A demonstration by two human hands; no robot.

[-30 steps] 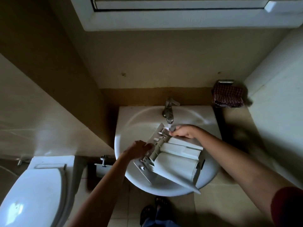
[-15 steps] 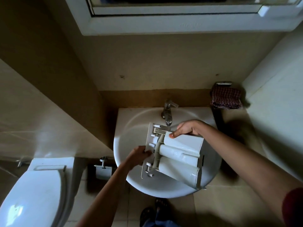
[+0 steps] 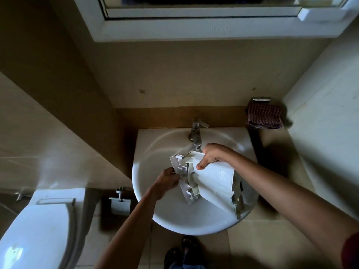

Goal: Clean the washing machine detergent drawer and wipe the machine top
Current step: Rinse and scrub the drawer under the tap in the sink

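Observation:
The white plastic detergent drawer point(image 3: 213, 183) hangs tilted over the white sink point(image 3: 151, 191), underside up, its clip-studded end just below the metal tap point(image 3: 196, 133). My left hand point(image 3: 168, 180) grips the drawer's left edge. Higher up, my right hand point(image 3: 212, 155) holds the top edge close to the spout, thumb pressed on the smooth wet underside. Water appears to run from the spout onto the drawer. The drawer's compartments face away and are hidden.
A checked cloth point(image 3: 264, 117) hangs on a holder right of the sink. A white toilet point(image 3: 35, 230) stands at the lower left, with a paper holder point(image 3: 119, 202) beside the basin. Above is a white-framed mirror cabinet point(image 3: 194, 24). My sandalled feet point(image 3: 184, 253) are below.
The drawer has been turned and tipped in both hands, its far end raised nearer the spout. My right hand shifted onto the underside; my left hand stayed on the left edge.

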